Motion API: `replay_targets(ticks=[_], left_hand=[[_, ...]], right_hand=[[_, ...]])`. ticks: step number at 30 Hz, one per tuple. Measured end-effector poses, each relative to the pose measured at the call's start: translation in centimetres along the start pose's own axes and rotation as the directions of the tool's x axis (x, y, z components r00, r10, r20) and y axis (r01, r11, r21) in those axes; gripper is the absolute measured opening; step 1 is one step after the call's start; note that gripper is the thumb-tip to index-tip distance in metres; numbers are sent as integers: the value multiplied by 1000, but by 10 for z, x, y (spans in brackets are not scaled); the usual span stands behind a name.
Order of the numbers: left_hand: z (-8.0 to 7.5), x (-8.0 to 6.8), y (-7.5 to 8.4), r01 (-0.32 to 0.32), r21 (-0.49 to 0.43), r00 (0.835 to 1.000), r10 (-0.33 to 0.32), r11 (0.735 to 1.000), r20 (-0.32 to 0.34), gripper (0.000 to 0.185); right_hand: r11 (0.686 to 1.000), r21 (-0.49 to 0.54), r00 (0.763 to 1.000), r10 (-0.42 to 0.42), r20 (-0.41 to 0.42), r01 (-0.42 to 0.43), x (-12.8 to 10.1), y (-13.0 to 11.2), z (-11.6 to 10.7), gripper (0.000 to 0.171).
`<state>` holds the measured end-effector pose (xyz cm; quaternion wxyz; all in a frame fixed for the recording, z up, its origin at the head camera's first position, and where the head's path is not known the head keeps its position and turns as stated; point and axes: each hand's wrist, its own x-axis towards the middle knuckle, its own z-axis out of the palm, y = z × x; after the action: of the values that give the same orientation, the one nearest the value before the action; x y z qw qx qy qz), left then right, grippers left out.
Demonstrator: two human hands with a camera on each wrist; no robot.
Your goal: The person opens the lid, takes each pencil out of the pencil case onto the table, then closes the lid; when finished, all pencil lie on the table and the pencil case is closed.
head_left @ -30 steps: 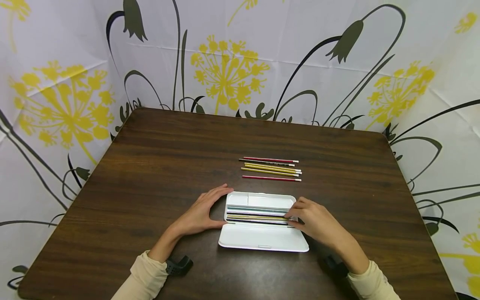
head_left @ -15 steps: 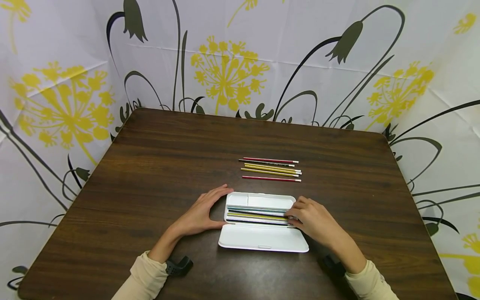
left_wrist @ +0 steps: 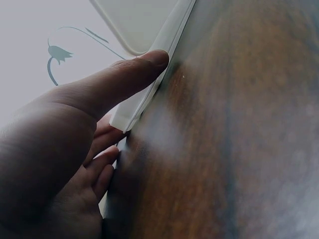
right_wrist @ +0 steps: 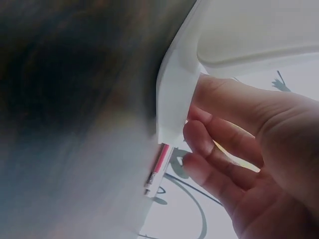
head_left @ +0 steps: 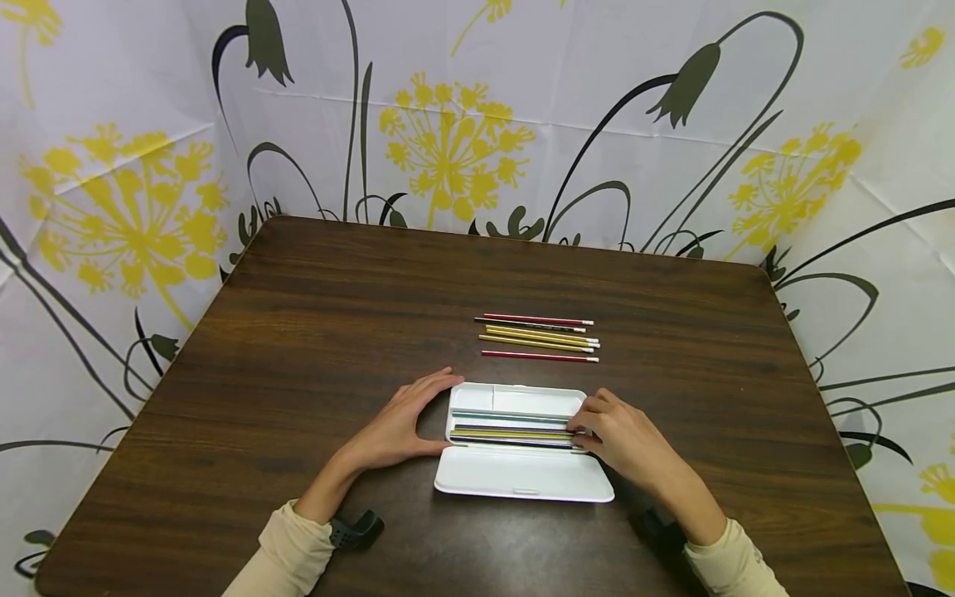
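My left hand (head_left: 395, 424) lies flat vs the left end of the white pencil case (head_left: 522, 477), fingers straight, bracing it. Right hand (head_left: 622, 435) pinches pencil ends (head_left: 515, 434) inside, near-centre of the table (head_left: 313, 332). Spare pencils (head_left: 539, 337) lie farther off. Left wrist cam shows my thumb (left_wrist: 124, 82) on the rim; head cam doesn't.

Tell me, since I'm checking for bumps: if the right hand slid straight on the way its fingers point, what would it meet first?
The right hand points left into the open white pencil case, so it would probably press along the pencils inside that its fingertips already touch.
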<state>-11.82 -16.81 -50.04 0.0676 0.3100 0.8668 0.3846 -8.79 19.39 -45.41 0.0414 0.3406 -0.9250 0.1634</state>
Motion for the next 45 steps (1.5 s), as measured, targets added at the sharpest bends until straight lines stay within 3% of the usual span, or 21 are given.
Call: replay_targets(ticks=[10, 17, 28, 40, 45], left_hand=[[-1, -1, -2, -17, 0, 1000, 17, 1000, -9, 91], [-1, -2, -2, -12, -5, 1000, 12, 1000, -7, 91], [0, -3, -2, -4, 0, 1000, 4, 1000, -1, 91], [-1, -2, -1, -9, 3, 1000, 9, 1000, 0, 91], [-1, -1, -2, -13, -2, 1000, 13, 1000, 0, 91]], right_hand=[[991, 128, 997, -33, -72, 42, -2, 4, 2, 17], [983, 142, 974, -88, -209, 119, 0, 18, -14, 28], [978, 170, 975, -84, -204, 120, 9, 33, -22, 25], [989, 146, 980, -6, -197, 35, 56, 99, -40, 18], [989, 145, 983, -8, -186, 36, 70, 114, -42, 16]])
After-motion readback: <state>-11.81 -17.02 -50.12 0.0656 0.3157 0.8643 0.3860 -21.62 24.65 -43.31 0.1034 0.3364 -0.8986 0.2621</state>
